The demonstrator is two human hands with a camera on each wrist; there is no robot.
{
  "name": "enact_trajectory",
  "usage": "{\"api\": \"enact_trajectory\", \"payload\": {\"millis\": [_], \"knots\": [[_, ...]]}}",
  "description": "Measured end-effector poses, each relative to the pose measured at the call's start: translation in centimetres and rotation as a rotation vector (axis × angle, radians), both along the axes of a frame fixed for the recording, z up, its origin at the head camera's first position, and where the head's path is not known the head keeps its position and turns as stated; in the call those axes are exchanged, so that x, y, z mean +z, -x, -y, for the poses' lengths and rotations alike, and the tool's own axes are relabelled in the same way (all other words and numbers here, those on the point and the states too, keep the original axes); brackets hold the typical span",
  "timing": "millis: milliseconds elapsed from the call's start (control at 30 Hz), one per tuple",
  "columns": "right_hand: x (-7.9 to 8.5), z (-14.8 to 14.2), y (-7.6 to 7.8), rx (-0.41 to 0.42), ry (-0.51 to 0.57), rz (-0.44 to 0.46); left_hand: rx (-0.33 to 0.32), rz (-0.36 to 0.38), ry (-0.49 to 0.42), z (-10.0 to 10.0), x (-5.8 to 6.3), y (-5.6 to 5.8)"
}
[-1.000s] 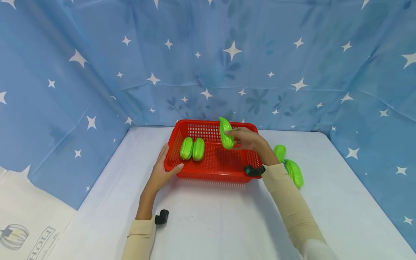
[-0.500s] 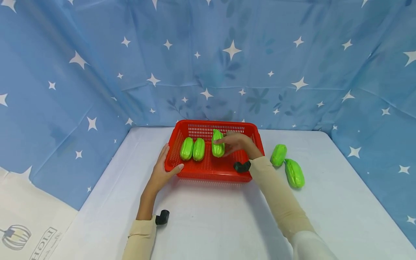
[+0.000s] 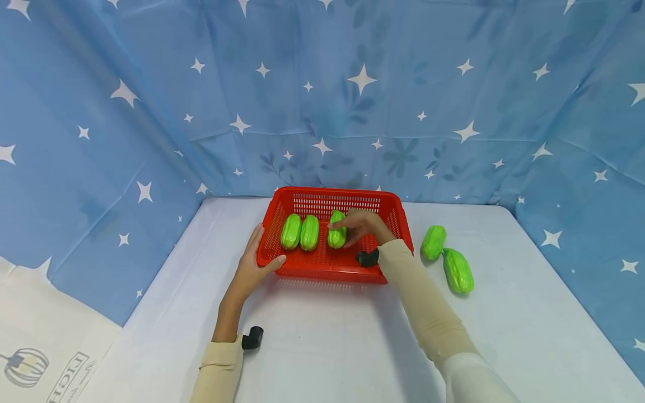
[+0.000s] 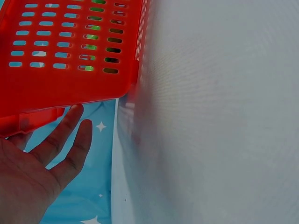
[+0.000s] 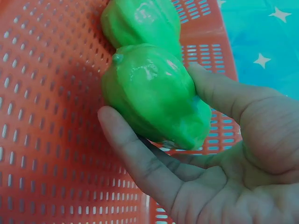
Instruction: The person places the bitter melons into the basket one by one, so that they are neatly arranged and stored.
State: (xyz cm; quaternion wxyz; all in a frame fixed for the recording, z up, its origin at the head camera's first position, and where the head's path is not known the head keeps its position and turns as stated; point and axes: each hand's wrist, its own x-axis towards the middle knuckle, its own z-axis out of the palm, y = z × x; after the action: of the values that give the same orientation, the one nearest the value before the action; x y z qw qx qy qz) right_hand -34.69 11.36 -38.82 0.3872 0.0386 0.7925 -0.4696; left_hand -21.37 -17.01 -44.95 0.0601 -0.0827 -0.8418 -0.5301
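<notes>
A red perforated plastic basket [image 3: 322, 273] stands on the white table. Inside it, my right hand [image 3: 361, 223] holds a glossy green ridged gourd [image 3: 336, 239] low over the basket floor. The right wrist view shows the thumb on one side of this gourd [image 5: 149, 88] and the fingers on the other. Left of it, two similar green gourds [image 3: 290, 232] lie side by side in the basket. My left hand [image 3: 249, 267] rests at the basket's left front corner, thumb along the front rim. Its fairly straight fingertips [image 4: 74, 112] touch the rim's underside in the left wrist view.
Two more green gourds [image 3: 458, 271] lie on the table right of the basket. A blue curtain [image 3: 322, 101] with white stars hangs behind the table and along its sides. Each sleeve carries a black wrist device [image 3: 253, 338].
My right hand has brought the gourd left and down into the basket, beside the two lying there. My left hand has stayed at the basket's corner.
</notes>
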Motion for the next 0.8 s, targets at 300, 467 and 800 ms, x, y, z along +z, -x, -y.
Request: {"api": "enact_trajectory", "payload": {"millis": [300, 467, 800], "knots": [[-0.7, 0.4, 0.0, -0.004, -0.029, 0.028, -0.006, 0.001, -0.019, -0.1, 0.1, -0.1], [-0.9, 0.8, 0.1, -0.015, -0.042, 0.021, -0.001, -0.004, -0.008, -0.1, 0.1, -0.1], [-1.1, 1.7, 0.2, 0.001, -0.125, -0.043, -0.003, 0.010, -0.022, -0.1, 0.0, 0.0]]}}
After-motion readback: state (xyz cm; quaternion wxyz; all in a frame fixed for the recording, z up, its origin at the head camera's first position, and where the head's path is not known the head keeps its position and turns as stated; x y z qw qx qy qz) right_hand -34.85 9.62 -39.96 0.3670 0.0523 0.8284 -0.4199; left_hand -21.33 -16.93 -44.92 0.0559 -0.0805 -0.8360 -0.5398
